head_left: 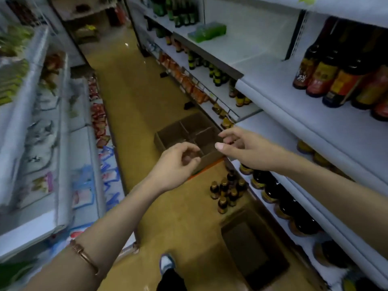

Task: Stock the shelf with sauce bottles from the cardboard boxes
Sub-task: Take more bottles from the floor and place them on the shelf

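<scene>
Shop aisle, interior. Floor (pixel 134 97): smooth tan surface, glossy, with pale light reflections at its far end. Left of the floor: white tiered racks (pixel 63 131) holding packaged goods, blurred. Right of the floor: white metal shelving (pixel 273 95) with a slotted dark upright (pixel 298 32) at the back. Beyond the floor's far end: further white shelf units (pixel 84 15). Light: dim, cool, even.

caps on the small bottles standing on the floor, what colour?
Gold-brown caps on the small bottles, head view.
</scene>
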A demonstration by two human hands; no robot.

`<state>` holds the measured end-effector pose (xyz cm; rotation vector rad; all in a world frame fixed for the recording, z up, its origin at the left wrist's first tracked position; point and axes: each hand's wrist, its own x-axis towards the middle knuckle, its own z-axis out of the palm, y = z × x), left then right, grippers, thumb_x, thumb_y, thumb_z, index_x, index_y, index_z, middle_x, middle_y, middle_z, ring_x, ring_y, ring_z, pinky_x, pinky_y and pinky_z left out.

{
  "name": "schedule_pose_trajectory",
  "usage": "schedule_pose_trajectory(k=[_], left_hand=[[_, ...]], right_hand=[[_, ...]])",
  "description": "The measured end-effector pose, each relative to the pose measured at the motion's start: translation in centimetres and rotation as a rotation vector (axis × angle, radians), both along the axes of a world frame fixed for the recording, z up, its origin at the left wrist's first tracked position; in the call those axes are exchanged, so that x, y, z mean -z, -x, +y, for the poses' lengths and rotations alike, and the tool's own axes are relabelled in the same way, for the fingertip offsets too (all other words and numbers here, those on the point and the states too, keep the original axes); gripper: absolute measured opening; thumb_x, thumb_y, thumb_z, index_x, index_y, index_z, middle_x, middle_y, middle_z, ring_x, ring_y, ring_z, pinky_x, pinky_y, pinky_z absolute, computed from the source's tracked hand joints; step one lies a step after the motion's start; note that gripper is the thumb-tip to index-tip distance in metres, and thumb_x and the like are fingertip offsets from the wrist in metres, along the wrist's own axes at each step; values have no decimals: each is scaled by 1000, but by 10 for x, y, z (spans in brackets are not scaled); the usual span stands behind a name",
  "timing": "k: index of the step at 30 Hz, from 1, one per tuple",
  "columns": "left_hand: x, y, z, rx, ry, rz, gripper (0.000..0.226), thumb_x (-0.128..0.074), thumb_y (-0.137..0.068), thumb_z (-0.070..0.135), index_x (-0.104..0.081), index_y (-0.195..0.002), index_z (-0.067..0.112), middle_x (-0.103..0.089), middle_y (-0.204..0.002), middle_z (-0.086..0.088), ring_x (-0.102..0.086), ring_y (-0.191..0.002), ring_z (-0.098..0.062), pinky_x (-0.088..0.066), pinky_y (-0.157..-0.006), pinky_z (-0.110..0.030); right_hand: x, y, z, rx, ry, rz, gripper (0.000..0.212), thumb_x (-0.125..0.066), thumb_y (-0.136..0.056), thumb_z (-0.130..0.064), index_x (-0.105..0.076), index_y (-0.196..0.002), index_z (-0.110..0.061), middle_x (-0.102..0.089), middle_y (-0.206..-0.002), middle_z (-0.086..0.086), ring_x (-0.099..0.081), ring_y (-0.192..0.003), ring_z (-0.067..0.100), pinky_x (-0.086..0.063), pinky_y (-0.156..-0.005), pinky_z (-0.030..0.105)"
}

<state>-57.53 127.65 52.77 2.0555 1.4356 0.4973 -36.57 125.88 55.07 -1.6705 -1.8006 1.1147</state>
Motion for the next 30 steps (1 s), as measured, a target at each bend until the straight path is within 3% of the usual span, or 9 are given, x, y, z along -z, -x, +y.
schedule_pose_trajectory(k=[4,8,13,15,19,23,25,28,30], left_hand=[[20,10,83,153,6,26,24,-61,-91,27,-61,-115,23,-61,-104,1,-59,-92,-9,-49,-86,-27],[26,18,170,290,33,37,24,-61,-91,27,-61,-115,24,-62,-104,3,-59,-93,-9,-49,-86,-28],[47,-20,241,511,41,68,29,-59,-93,23,-61,-121,16,-62,-113,0,-55,-98,-8,-40,-83,-17],[66,-41,257,593,66,87,31,-59,-93,23,-59,-123,16,-60,-116,0,-56,-102,-9,-43,-85,-17],[116,-72,286,771,220,157,43,-62,-92,23,-52,-133,14,-56,-127,-1,-50,-104,-2,-35,-77,2],[171,-95,323,828,355,306,48,-61,-92,27,-47,-138,20,-51,-133,0,-49,-116,-10,-37,-91,-18],[196,-109,339,881,381,325,48,-62,-92,25,-47,-138,21,-50,-129,1,-50,-120,-12,-36,-92,-12],[225,-138,351,952,366,291,40,-60,-92,8,-53,-131,11,-48,-100,17,-50,-93,11,-28,-75,8],[246,-156,354,1001,378,284,35,-58,-92,5,-56,-126,3,-51,-100,8,-42,-83,5,-28,-69,9]], right_hand=[[30,6,50,108,60,-31,51,-52,-91,-56,-45,-136,-30,-50,-123,-10,-53,-109,6,-41,-75,13],[43,18,99,288,59,-18,54,-52,-92,-51,-46,-139,-25,-51,-131,-5,-52,-110,9,-43,-86,20],[64,23,134,505,47,15,54,-55,-91,-50,-47,-138,-23,-54,-127,-5,-54,-110,10,-42,-86,19],[78,16,141,578,53,3,53,-56,-91,-50,-48,-136,-24,-55,-127,-4,-56,-111,13,-45,-89,24],[118,-8,149,788,122,32,54,-59,-90,-48,-49,-136,-22,-55,-132,1,-56,-114,19,-48,-97,36],[176,-30,164,909,232,58,53,-60,-91,-44,-51,-136,-16,-58,-128,3,-56,-112,16,-44,-93,30],[204,-40,173,937,267,51,51,-59,-92,-43,-51,-136,-17,-56,-132,1,-52,-113,12,-38,-87,24],[244,-53,185,1014,306,104,43,-60,-91,-44,-54,-128,-22,-53,-135,-2,-50,-121,14,-38,-89,26],[272,-59,192,1080,299,164,38,-62,-90,-46,-53,-122,-28,-53,-133,-1,-51,-120,15,-42,-91,29]])
